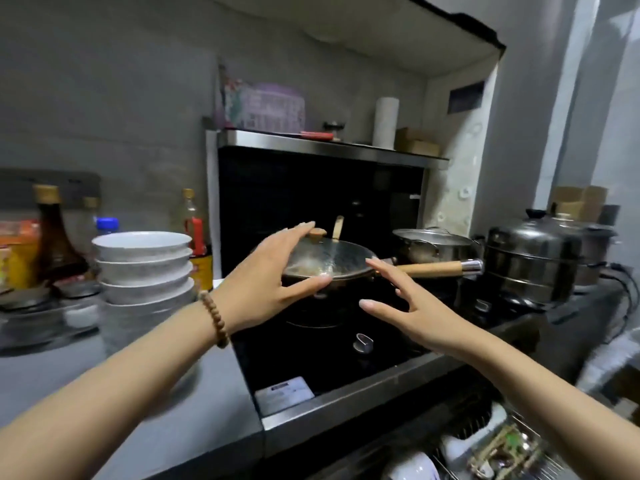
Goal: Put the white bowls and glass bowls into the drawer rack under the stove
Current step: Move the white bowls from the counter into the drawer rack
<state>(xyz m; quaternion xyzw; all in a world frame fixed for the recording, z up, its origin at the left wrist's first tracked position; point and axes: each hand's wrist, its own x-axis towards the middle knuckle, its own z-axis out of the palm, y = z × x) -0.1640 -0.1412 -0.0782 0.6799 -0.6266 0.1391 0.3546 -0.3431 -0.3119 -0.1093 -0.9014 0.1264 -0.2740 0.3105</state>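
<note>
White bowls [142,261] stood stacked on the surface [207,393] left of the stove [311,358]. Left hand [273,275] and right hand [408,306] hovered spread, empty, above it; next, presumably, a two-handed reach for the stack, the drawer rack [540,455] open below.

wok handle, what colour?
The wok handle is light wood with a shiny metal end cap; head view.

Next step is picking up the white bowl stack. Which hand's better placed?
Left. The left hand, open, is nearer the white bowl stack on the counter; the right hand, also open, sits farther off over the stove top.
</note>
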